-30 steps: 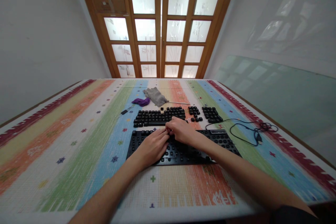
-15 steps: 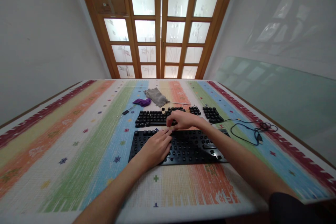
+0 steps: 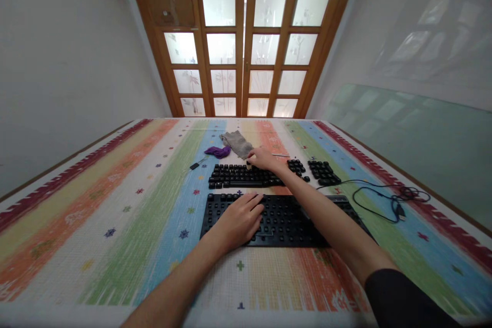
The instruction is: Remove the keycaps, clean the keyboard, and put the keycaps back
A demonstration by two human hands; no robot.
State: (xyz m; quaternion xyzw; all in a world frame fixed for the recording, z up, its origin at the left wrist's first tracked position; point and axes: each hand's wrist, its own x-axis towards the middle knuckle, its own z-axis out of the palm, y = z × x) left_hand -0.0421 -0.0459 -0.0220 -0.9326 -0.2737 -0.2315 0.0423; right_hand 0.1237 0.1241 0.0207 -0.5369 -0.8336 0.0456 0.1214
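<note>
A black keyboard base [image 3: 284,233], mostly stripped of its caps, lies before me with a few keycaps along its top left row. My left hand [image 3: 241,218] rests across its middle, fingers stretched out and lying on it. Beyond the base, loose black keycaps [image 3: 236,175] are laid out in keyboard order. My right hand [image 3: 263,158] reaches over to the back row there, its fingertips pinched at a single dark keycap [image 3: 249,162]. My right forearm hides part of the base and of the loose caps.
Behind the caps lie a grey cloth [image 3: 235,142], a purple cloth [image 3: 217,151] and a thin stick [image 3: 281,155]. A small black piece with thin wires [image 3: 195,165] is at the left. More keycaps [image 3: 323,172] and a coiled USB cable [image 3: 400,199] sit at the right.
My right hand has moved away from the keyboard base to the back row of loose keycaps. My left hand stays on the base. The view has shifted slightly.
</note>
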